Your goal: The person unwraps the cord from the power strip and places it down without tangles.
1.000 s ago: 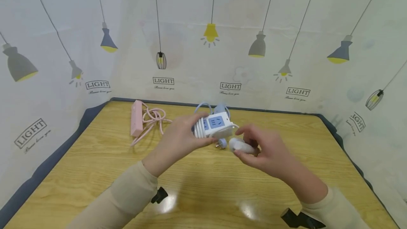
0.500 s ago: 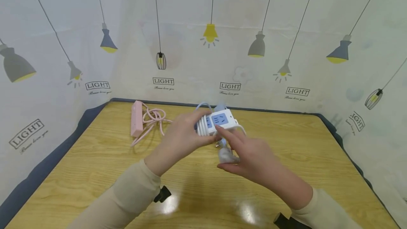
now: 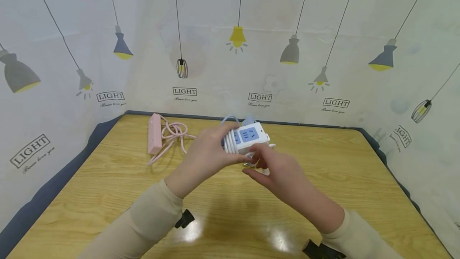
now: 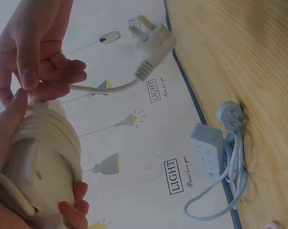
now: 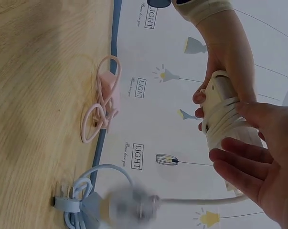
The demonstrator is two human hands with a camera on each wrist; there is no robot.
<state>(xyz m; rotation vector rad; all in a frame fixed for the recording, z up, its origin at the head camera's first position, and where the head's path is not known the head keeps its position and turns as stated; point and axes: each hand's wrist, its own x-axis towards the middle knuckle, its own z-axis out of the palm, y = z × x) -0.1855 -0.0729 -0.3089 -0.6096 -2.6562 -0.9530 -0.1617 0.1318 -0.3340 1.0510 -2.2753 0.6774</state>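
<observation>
My left hand point(image 3: 208, 149) grips a white power strip point(image 3: 250, 134) with blue socket faces, raised over the table. Several turns of its white cord point(image 4: 50, 131) are wound round the body. Fingers of my right hand point(image 3: 285, 171) lie at these coils, partly extended, the thumb tip close by my left thumb in the right wrist view. From near those fingers a free length of cord runs to a white plug point(image 4: 158, 45), which hangs in the air and looks blurred in the right wrist view. In the head view my right hand mostly hides the plug.
A pink power strip point(image 3: 154, 134) with a loose, tangled pink cord point(image 3: 176, 131) lies at the back left of the wooden table point(image 3: 118, 179). Behind the white strip is a blue power strip point(image 4: 207, 145) with a bundled cord and plug point(image 4: 229, 114), near the printed backdrop.
My right hand has moved left to the wound cord, and its fingers have let go of the plug. My left hand has kept its grip on the power strip, shifting slightly right.
</observation>
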